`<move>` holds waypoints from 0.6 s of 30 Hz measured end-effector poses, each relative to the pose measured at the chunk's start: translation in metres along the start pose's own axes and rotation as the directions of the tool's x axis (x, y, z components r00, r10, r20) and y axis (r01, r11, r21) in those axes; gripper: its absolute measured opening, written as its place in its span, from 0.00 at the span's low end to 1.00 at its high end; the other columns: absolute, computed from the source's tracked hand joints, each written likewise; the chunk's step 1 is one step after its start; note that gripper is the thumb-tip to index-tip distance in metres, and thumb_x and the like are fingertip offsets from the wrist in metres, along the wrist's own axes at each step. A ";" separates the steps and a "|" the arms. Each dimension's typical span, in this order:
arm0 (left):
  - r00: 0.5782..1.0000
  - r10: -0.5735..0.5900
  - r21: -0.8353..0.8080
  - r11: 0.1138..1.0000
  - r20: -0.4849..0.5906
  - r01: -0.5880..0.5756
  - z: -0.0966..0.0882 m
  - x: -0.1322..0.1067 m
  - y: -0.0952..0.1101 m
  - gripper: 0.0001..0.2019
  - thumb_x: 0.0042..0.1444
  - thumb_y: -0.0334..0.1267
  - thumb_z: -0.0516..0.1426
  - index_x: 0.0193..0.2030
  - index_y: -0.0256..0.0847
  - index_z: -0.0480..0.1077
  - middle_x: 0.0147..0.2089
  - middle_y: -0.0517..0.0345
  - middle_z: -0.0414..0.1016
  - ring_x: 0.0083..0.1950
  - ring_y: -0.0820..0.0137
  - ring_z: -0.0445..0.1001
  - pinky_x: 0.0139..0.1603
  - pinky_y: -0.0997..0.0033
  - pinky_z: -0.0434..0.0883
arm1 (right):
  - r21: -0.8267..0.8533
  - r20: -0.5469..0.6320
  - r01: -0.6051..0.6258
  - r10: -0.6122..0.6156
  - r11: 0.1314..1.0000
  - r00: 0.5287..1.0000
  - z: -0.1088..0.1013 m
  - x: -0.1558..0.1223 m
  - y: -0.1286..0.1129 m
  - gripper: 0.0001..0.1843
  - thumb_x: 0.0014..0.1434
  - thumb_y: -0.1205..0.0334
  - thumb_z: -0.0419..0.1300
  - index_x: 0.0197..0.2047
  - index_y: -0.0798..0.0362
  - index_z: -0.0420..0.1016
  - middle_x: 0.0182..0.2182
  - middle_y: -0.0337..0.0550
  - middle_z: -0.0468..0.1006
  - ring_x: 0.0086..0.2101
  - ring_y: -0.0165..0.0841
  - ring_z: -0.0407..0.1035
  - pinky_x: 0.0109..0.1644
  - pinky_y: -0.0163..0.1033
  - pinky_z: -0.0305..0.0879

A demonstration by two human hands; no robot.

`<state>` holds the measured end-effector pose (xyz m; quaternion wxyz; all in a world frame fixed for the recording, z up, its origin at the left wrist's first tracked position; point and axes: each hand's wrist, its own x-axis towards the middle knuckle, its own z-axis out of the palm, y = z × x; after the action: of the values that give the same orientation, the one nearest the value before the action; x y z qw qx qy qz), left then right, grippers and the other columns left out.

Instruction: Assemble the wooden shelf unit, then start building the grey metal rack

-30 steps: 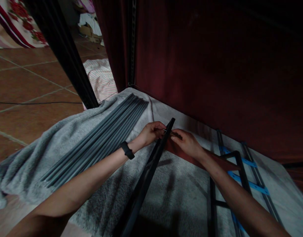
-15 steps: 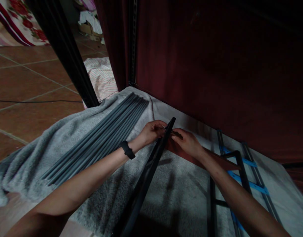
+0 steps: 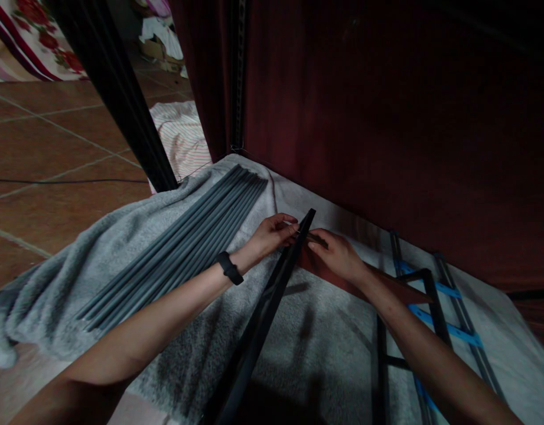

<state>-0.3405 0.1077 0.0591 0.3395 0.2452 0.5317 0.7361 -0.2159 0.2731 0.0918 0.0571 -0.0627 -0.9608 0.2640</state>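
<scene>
Black bar (image 3: 272,301), far end between the hands: left hand (image 3: 274,235) pinching a small part (image 3: 297,234), right hand (image 3: 336,251) gripping a thin piece (image 3: 318,239). Loose pinch could drop the part; sideways push could twist the bar.

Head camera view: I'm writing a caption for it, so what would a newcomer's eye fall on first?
Probably the left hand and right hand, near the centre, on either side of a slanting black bar's upper end. Next, the row of grey rods lying on the grey blanket at left, and the bright blue strips at right. Behind it all, dark red cloth fills the upper right.
</scene>
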 end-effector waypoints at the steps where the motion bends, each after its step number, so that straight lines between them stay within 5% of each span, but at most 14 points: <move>1: 1.000 -0.004 0.008 1.000 -0.003 0.004 0.000 0.000 -0.001 0.11 0.54 0.40 0.64 0.41 0.36 0.73 0.30 0.60 0.75 0.29 0.75 0.72 0.32 0.75 0.69 | 0.005 0.003 0.003 -0.003 1.000 1.000 0.000 0.000 0.000 0.15 0.65 0.61 0.55 0.53 0.47 0.74 0.48 0.43 0.81 0.48 0.39 0.75 0.53 0.45 0.68; 4: 1.000 0.008 0.030 1.000 -0.003 -0.008 0.001 0.000 -0.003 0.07 0.53 0.37 0.63 0.33 0.35 0.72 0.28 0.61 0.73 0.27 0.77 0.69 0.31 0.76 0.67 | 0.015 0.002 0.006 -0.006 1.000 1.000 0.001 0.000 0.002 0.14 0.65 0.61 0.56 0.53 0.48 0.74 0.48 0.43 0.81 0.47 0.39 0.75 0.53 0.45 0.68; 10: 0.998 0.056 0.062 0.997 0.000 -0.055 0.002 0.001 -0.001 0.10 0.52 0.35 0.63 0.42 0.36 0.73 0.31 0.61 0.74 0.30 0.75 0.71 0.32 0.76 0.68 | 0.012 -0.007 -0.008 0.008 1.000 1.000 0.001 0.000 0.000 0.15 0.64 0.61 0.56 0.53 0.47 0.75 0.48 0.43 0.81 0.47 0.39 0.75 0.53 0.45 0.69; 15: 1.000 0.026 0.072 0.997 -0.002 -0.026 0.002 0.002 -0.001 0.05 0.53 0.35 0.62 0.34 0.36 0.72 0.28 0.61 0.73 0.28 0.76 0.69 0.31 0.76 0.67 | 0.005 -0.003 -0.012 0.012 1.000 1.000 0.000 -0.001 -0.002 0.15 0.65 0.62 0.56 0.53 0.47 0.74 0.49 0.43 0.81 0.48 0.39 0.75 0.54 0.46 0.68; 18: 0.998 0.057 0.075 0.995 0.006 -0.058 0.003 0.002 -0.001 0.07 0.50 0.33 0.62 0.37 0.36 0.73 0.30 0.60 0.74 0.31 0.75 0.71 0.34 0.76 0.68 | -0.001 -0.003 -0.008 0.008 1.000 1.000 0.000 -0.001 -0.001 0.15 0.65 0.61 0.56 0.54 0.48 0.74 0.49 0.44 0.81 0.49 0.40 0.75 0.55 0.46 0.68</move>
<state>-0.3394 0.1112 0.0586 0.3096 0.2743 0.5513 0.7245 -0.2150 0.2720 0.0924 0.0575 -0.0671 -0.9606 0.2636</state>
